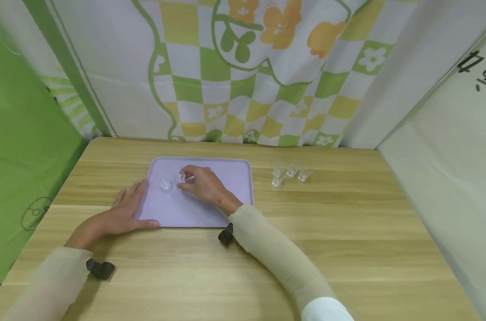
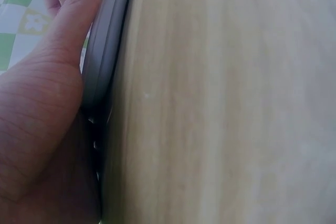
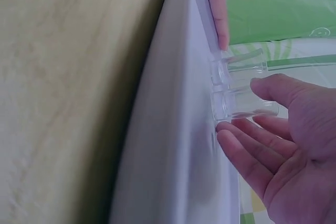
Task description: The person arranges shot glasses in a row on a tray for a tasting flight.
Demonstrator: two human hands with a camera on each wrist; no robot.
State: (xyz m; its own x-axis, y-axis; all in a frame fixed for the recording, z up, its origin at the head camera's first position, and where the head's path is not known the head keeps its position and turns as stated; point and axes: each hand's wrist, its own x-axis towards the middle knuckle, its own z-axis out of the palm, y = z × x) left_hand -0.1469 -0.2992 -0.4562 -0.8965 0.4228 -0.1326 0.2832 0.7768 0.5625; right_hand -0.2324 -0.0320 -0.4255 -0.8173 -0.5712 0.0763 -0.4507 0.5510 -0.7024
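Note:
A lilac tray (image 1: 198,213) lies on the wooden table, with two small clear glasses near its left side. My right hand (image 1: 204,183) reaches over the tray and holds one small glass (image 1: 179,177) between thumb and fingers. In the right wrist view that glass (image 3: 244,102) stands upright, its base right at the tray's surface. Close beside it stands the other glass (image 1: 165,184). My left hand (image 1: 124,211) rests along the tray's left edge, fingers extended and thumb spread along the front edge; in the left wrist view the thumb (image 2: 68,24) lies against the tray's rim.
Several more small clear glasses (image 1: 290,173) stand grouped on the table (image 1: 331,232) to the right of the tray. Behind the table hangs a checked, flowered curtain (image 1: 259,98). A green sheet (image 1: 22,133) borders the left side and a white one (image 1: 447,156) the right.

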